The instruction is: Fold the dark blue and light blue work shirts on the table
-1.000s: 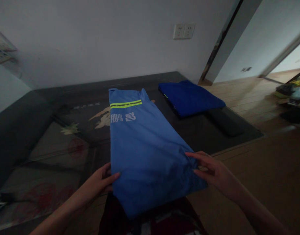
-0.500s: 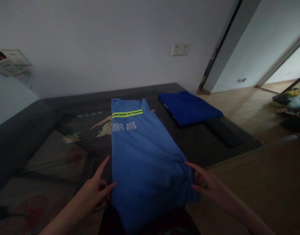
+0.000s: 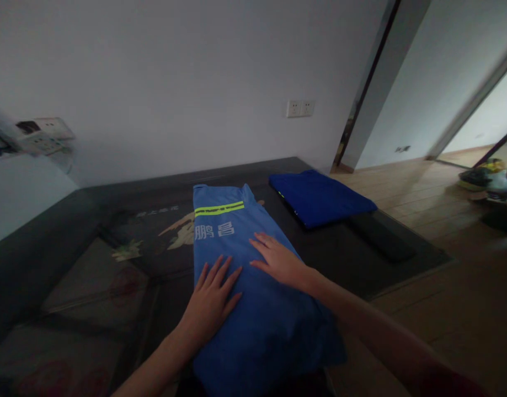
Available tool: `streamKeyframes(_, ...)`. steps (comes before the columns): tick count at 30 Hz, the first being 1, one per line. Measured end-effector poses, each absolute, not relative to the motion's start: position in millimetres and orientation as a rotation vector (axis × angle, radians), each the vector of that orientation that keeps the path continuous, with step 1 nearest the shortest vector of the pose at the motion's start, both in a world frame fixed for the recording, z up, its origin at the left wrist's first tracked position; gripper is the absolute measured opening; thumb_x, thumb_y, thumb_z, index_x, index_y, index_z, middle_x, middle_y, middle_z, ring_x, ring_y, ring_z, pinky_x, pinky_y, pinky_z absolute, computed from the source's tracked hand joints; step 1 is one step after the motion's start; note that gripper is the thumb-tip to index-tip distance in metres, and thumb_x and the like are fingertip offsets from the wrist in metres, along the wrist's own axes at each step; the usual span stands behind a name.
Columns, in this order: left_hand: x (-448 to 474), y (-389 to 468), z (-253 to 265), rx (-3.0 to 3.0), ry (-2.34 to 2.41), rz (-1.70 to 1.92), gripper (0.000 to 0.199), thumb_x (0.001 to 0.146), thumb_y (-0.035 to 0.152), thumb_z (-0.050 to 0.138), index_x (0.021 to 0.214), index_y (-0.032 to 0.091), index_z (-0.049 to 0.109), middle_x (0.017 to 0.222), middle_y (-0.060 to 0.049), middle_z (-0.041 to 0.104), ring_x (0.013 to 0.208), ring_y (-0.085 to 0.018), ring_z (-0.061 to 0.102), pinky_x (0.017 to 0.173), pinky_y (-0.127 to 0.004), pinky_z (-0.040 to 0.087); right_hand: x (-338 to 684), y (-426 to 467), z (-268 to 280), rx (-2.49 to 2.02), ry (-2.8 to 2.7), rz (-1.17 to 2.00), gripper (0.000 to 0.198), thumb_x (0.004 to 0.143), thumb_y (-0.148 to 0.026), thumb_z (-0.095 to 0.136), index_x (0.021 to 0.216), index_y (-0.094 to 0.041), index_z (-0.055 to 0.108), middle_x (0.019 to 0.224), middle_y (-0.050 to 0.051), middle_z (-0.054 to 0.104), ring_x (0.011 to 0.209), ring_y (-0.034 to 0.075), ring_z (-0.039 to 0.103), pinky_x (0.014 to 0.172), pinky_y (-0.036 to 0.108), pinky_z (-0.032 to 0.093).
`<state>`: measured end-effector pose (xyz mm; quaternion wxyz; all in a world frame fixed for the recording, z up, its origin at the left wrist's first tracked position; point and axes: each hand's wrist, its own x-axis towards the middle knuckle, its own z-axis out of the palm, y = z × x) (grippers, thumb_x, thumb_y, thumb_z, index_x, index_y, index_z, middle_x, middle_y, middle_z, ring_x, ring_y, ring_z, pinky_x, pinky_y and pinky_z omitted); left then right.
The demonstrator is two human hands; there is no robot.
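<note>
A light blue garment (image 3: 253,325), folded lengthwise, lies on the dark table (image 3: 174,298) in front of me; its near end hangs over the edge toward my lap. Across its far part run a yellow-green stripe and white lettering. My left hand (image 3: 212,300) rests flat on its left side, fingers spread. Farther up on the right, my right hand (image 3: 276,259) lies on the cloth with its fingers stretched out. Neither hand grips the fabric. Parts of the garment under both hands are hidden.
A folded dark blue garment (image 3: 319,198) lies at the table's right rear, beside a flat dark object (image 3: 379,237). A wall with a double socket (image 3: 300,108) stands behind the table. Power sockets (image 3: 46,135) sit at the left. Wooden floor (image 3: 419,187) stretches to the right.
Both hands have moved from the garment's side edges inward onto its upper surface and now lie flat. The garment's right edge is released. The view has tilted slightly up.
</note>
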<state>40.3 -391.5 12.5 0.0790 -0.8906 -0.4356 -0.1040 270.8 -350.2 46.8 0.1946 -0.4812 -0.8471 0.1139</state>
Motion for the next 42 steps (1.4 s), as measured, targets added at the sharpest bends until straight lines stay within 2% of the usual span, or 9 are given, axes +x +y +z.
streamKeyframes(3, 38, -389, 1, -2.663, -1.306, -0.224, 0.053, 0.093, 0.045, 0.040, 0.144, 0.033, 0.031, 0.149, -0.006, 0.035, 0.138, -0.030, 0.030, 0.108, -0.056, 0.030, 277, -323, 20, -1.516, -2.444, 0.248, 0.068, 0.089, -0.054, 0.046, 0.139, -0.007, 0.043, 0.147, 0.021, 0.034, 0.138, 0.033, 0.026, 0.111, 0.048, 0.027)
streamKeyframes(9, 36, -391, -2, -2.703, -1.331, -0.162, 0.055, 0.095, 0.041, 0.036, 0.147, 0.037, 0.018, 0.153, -0.004, 0.028, 0.139, -0.029, 0.026, 0.109, -0.058, 0.023, 304, -316, -4, -1.626, -2.406, 0.145, 0.074, 0.092, -0.061, 0.026, 0.143, -0.007, 0.035, 0.149, 0.019, 0.029, 0.140, 0.028, 0.024, 0.113, 0.050, 0.021)
streamKeyframes(15, 36, -398, 11, -2.816, -1.361, -0.216, 0.052, 0.095, 0.036, 0.037, 0.146, 0.035, 0.023, 0.154, -0.005, 0.026, 0.140, -0.027, 0.025, 0.111, -0.058, 0.020, 305, -315, -8, -1.593, -2.405, 0.153, 0.074, 0.092, -0.062, 0.025, 0.143, -0.009, 0.036, 0.149, 0.019, 0.030, 0.140, 0.028, 0.025, 0.112, 0.053, 0.021)
streamKeyframes(19, 29, -394, 28, -2.892, -1.421, -0.451, 0.043, 0.096, 0.030, 0.037, 0.138, 0.027, 0.039, 0.148, -0.007, 0.037, 0.136, -0.022, 0.033, 0.112, -0.054, 0.023, 308, -316, 2, -1.522, -2.348, 0.148, 0.070, 0.091, -0.061, 0.030, 0.139, -0.011, 0.042, 0.146, 0.020, 0.036, 0.139, 0.030, 0.026, 0.111, 0.056, 0.019)
streamKeyframes(23, 20, -349, 43, -2.795, -1.479, -0.573, 0.036, 0.094, 0.024, 0.038, 0.127, 0.021, 0.051, 0.142, -0.009, 0.045, 0.135, -0.024, 0.034, 0.112, -0.054, 0.023, 294, -304, 29, -1.391, -2.257, 0.099, 0.065, 0.093, -0.055, 0.033, 0.141, -0.012, 0.039, 0.148, 0.018, 0.035, 0.140, 0.029, 0.023, 0.113, 0.053, 0.017)
streamKeyframes(27, 20, -282, 39, -2.551, -1.659, -0.477, 0.039, 0.091, 0.024, 0.042, 0.127, 0.013, 0.052, 0.140, -0.016, 0.046, 0.136, -0.030, 0.032, 0.112, -0.053, 0.021, 258, -272, 38, -1.324, -2.284, 0.138, 0.061, 0.094, -0.048, 0.035, 0.142, -0.011, 0.036, 0.149, 0.016, 0.033, 0.140, 0.028, 0.023, 0.114, 0.049, 0.021)
streamKeyframes(31, 31, -249, 18, -2.423, -1.785, -0.341, 0.047, 0.092, 0.028, 0.040, 0.133, 0.007, 0.046, 0.143, -0.021, 0.042, 0.137, -0.032, 0.029, 0.112, -0.050, 0.022, 240, -241, 20, -1.506, -2.365, 0.151, 0.061, 0.094, -0.042, 0.039, 0.139, 0.000, 0.039, 0.148, 0.023, 0.031, 0.140, 0.031, 0.021, 0.114, 0.047, 0.020)
streamKeyframes(36, 36, -250, -3, -2.372, -1.810, -0.304, 0.049, 0.094, 0.031, 0.035, 0.140, 0.016, 0.040, 0.149, -0.016, 0.034, 0.140, -0.029, 0.025, 0.113, -0.049, 0.015, 264, -225, -8, -1.588, -2.399, 0.117, 0.061, 0.095, -0.041, 0.037, 0.140, 0.000, 0.036, 0.149, 0.022, 0.029, 0.141, 0.030, 0.020, 0.114, 0.048, 0.019)
streamKeyframes(42, 31, -246, -10, -2.401, -1.837, -0.275, 0.052, 0.094, 0.034, 0.031, 0.144, 0.019, 0.033, 0.152, -0.013, 0.028, 0.141, -0.027, 0.022, 0.114, -0.048, 0.012, 281, -220, -21, -1.467, -2.413, 0.127, 0.063, 0.095, -0.048, 0.031, 0.141, -0.005, 0.037, 0.149, 0.018, 0.031, 0.141, 0.027, 0.021, 0.114, 0.046, 0.019)
